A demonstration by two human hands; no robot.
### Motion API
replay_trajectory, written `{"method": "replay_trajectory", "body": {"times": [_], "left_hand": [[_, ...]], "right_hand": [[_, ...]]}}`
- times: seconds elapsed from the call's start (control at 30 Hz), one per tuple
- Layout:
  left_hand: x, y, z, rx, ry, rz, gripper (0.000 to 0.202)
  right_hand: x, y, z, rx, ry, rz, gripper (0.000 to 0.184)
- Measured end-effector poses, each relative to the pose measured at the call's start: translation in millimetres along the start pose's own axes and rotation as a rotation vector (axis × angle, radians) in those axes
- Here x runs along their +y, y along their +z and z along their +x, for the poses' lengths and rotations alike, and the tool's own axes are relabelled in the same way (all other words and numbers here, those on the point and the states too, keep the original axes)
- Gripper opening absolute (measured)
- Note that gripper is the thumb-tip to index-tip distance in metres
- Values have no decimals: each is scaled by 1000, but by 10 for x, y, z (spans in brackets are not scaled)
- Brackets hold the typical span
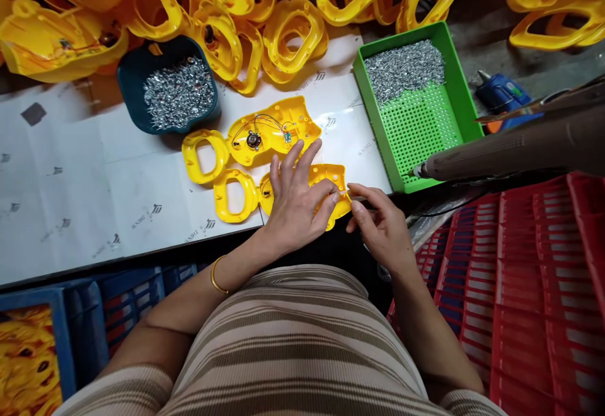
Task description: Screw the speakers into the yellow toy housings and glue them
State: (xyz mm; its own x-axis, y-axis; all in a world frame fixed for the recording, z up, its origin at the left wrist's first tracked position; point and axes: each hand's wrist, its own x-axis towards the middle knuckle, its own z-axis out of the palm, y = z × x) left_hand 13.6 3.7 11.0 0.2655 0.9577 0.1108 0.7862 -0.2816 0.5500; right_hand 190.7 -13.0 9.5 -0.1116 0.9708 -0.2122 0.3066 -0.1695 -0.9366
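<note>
My left hand (299, 205) is over the nearer yellow plastic shell (341, 173), covering its middle. Its thumb and forefinger are pinched together above the right part of the shell, while the other fingers stretch out. Whatever is in the pinch is too small to make out. At the shell's right edge, my right hand (382, 224) has its thumb and forefinger closed on the rim. A yellow ring-shaped part (220, 198) adjoins the shell's left end. Just beyond lies a second yellow shell (274, 113), open side up, with a small speaker (254, 140), wires and a green circuit board (287, 137).
A dark bin (135, 98) and a green perforated tray (384, 145) hold small screws. A screwdriver-like tool (496, 138) reaches over the tray from the right, near a blue glue gun (503, 93). Yellow parts (295, 38) pile behind. Red crates (515, 277) and blue crates (82, 321) flank me.
</note>
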Motion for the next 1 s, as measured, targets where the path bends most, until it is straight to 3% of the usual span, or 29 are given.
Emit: {"method": "replay_trajectory", "body": {"times": [0.57,1.0], "left_hand": [[16,-19,11,-36,-21,-10,21],[49,-89,48,-81,-60,-11,18]], "right_hand": [[103,72,-11,-39,-18,28,38],[84,71,-9,-34,-87,-109,36]]}}
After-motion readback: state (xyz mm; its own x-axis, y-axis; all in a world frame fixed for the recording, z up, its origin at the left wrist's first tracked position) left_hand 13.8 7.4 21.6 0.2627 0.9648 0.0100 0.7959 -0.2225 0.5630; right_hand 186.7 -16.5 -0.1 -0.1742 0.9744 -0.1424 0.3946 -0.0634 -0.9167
